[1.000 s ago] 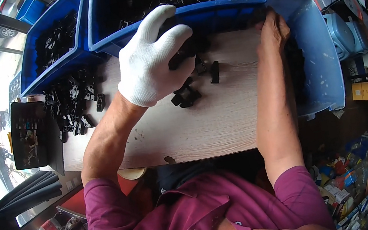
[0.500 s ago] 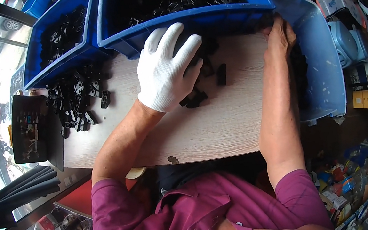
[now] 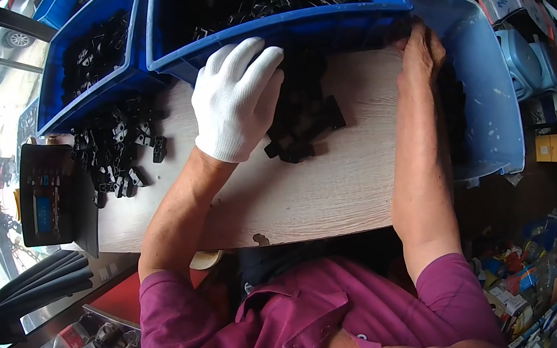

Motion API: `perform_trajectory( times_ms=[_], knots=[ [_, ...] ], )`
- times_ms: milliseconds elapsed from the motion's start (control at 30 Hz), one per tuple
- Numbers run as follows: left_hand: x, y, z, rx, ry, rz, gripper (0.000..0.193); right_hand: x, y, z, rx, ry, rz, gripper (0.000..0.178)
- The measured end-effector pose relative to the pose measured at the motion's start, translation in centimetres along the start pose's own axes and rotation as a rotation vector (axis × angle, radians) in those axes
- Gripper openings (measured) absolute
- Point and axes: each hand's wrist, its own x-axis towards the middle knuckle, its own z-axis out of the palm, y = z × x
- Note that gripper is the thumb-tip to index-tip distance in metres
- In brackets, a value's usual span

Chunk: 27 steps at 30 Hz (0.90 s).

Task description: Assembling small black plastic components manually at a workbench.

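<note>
My left hand (image 3: 235, 99), in a white knit glove, is over the table just in front of a large blue bin (image 3: 282, 24). Its fingers are stretched forward, slightly bent; the palm side and thumb are hidden. Right beside it lies a heap of small black plastic parts (image 3: 306, 120), partly in the bin's shadow. My bare right hand (image 3: 423, 51) is at the table's right edge, by the bin's front right corner. The fingers there curl inward around something dark that I cannot make out.
Black parts fill the large bin and a smaller blue bin (image 3: 96, 90) on its left. Another loose pile (image 3: 118, 150) lies on the table (image 3: 285, 210). A dark open box (image 3: 43, 193) stands at the left edge. A pale blue tub (image 3: 483, 86) is on the right.
My left hand has drawn a little left and its fingers have come closer together. More black parts now lie on the table beside it. My right hand has barely moved.
</note>
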Motion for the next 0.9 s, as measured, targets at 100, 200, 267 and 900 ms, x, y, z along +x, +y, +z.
perform_trajectory(
  times_ms=[100,200,267,900],
  knots=[
    [-0.2,-1.0,-0.2,-0.033,0.019,0.014,0.029,0.2,0.1,-0.1,-0.026,0.009,0.000,0.031],
    [-1.4,-2.0,-0.3,-0.030,-0.018,-0.039,0.029,0.2,0.1,0.0,-0.014,0.015,0.017,0.032],
    [-2.0,-2.2,-0.9,-0.074,-0.005,-0.085,0.028,0.2,0.2,0.0,0.002,0.018,0.024,0.033],
    [-2.5,2.4,-0.3,0.025,-0.299,-0.024,0.055,0.2,-0.1,0.0,-0.005,0.029,0.027,0.035]
  ],
)
